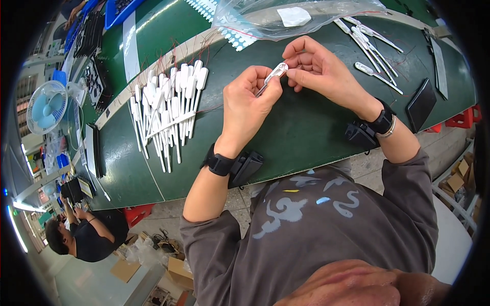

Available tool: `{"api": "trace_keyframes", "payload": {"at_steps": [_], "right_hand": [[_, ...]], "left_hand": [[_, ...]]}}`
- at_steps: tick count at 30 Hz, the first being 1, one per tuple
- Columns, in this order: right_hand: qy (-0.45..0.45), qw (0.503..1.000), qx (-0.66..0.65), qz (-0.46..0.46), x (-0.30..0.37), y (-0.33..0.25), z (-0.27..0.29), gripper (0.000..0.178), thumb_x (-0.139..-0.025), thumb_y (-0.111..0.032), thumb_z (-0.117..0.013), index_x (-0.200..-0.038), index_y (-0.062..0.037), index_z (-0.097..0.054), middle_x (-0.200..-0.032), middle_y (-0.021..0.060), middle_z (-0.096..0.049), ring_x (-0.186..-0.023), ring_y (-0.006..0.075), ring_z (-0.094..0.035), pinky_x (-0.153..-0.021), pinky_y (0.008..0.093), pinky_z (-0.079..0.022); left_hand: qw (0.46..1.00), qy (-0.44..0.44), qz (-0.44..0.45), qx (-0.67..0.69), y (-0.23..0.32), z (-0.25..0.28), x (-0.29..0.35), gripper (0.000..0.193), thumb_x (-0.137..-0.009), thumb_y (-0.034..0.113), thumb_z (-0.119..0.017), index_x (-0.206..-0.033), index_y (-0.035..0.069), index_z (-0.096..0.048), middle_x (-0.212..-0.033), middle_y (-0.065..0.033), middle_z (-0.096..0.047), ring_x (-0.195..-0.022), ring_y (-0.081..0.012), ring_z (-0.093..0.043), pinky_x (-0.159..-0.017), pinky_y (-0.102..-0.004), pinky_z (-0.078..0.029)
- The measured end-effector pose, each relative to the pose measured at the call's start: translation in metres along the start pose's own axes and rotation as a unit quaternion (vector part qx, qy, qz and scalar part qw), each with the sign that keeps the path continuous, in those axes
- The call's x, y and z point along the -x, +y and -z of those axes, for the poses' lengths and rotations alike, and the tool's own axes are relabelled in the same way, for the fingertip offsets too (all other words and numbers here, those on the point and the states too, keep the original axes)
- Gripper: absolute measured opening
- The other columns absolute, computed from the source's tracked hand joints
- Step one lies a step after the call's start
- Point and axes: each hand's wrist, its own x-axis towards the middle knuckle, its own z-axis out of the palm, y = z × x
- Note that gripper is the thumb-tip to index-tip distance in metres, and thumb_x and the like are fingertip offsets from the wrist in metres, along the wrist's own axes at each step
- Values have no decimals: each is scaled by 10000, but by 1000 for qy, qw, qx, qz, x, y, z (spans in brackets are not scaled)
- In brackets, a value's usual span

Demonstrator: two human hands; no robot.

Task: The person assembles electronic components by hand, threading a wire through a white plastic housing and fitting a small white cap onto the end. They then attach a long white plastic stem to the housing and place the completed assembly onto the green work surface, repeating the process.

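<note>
My left hand (246,102) is closed round a white plastic piece (277,71) with a slim stem and a hollow, open-faced head. The head points up and to the right, out past the thumb and forefinger. Beside that head is my right hand (329,76), its thumb at the rim and its fingers curled in. Whatever is between the right fingertips is too small to make out. To the left lies a heap of similar white long-stemmed pieces (202,78), with thin red wires (176,50) trailing from their heads.
More open-headed white pieces (365,68) lie at the far right, near a black flat case (421,104). A clear plastic bag (255,18) covers part of the green table's (301,148) far side. A blue fan (47,107) and a seated person (97,229) are at the left.
</note>
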Motion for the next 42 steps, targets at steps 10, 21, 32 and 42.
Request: {"api": "trace_keyframes", "payload": {"at_steps": [10,21,32,42], "right_hand": [[11,999,19,30,-1,2,2,256,-949,-124,-629,-1158,-14,-529,-985,40,-619,-854,86,-604,-729,240,-523],[-3,996,53,68,-1,7,1,256,-943,-69,-610,-1180,-38,-518,-1046,14,-563,-938,77,-570,-835,240,-514],[1,984,169,57,2,2,-2,265,-919,-33,-578,-1171,-37,-498,-1022,15,-543,-946,76,-541,-881,247,-474],[-6,989,138,42,4,0,-6,427,-933,-53,-594,-1340,-62,-464,-967,12,-581,-861,70,-553,-803,233,-478]], "left_hand": [[995,-34,72,67,9,5,-1,170,-925,162,-671,-934,-8,-657,-687,75,-576,-595,19,-439,-514,-174,-317],[998,-24,45,22,2,0,1,168,-900,163,-679,-903,-5,-668,-619,67,-550,-563,6,-444,-495,-194,-336],[988,3,-55,-143,3,-5,4,146,-839,173,-703,-867,30,-695,-546,-32,-545,-467,-108,-503,-475,-285,-402],[963,33,-116,-240,4,-6,5,158,-833,191,-685,-835,34,-697,-559,-70,-590,-489,-180,-577,-483,-323,-429]]}}
